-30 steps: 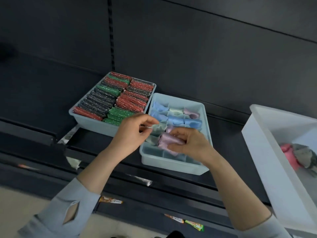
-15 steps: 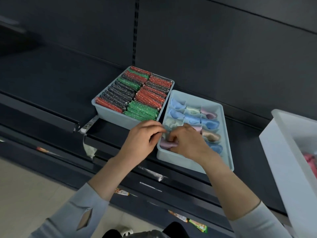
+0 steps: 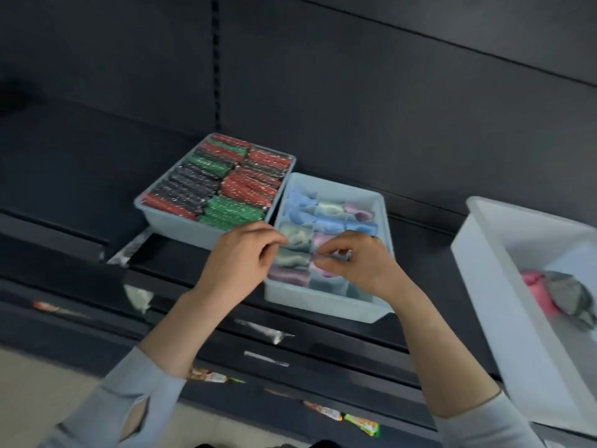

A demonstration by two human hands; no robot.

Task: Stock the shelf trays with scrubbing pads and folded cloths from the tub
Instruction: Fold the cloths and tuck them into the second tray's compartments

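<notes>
On the dark shelf [image 3: 80, 163], far to the left of the fingers, sits a pale blue tray [image 3: 168, 221]. It is packed tight with scrubbing pads [image 3: 219, 182] in red, green and black, standing in rows.

The left hand [image 3: 239, 260] is just in front of that tray, at the left edge of the next tray. Its fingers [image 3: 274, 244] are curled, and the tips pinch a grey-green folded cloth [image 3: 295, 237] in the left column.

The divided tray [image 3: 323, 305] is under both hands. It touches the pad tray on its left side. Behind the fingers lie blue, white and pink folded cloths [image 3: 326, 211], each in its own little box. Below the left fingertips there is another grey cloth, and a purple cloth [image 3: 287, 274] nearer the front wall.

The right hand [image 3: 358, 263] is over the middle and right of this tray. Its fingers [image 3: 326, 253] are bent, and thumb and first finger pinch a pale pink cloth [image 3: 323, 242]. The picture is blurry here, so I cannot tell how much of it they hold.

Well off to the right of the fingers stands a big white tub [image 3: 484, 263]. Inside it lie a pink cloth [image 3: 536, 289] and a grey cloth [image 3: 575, 299], touching each other.
</notes>
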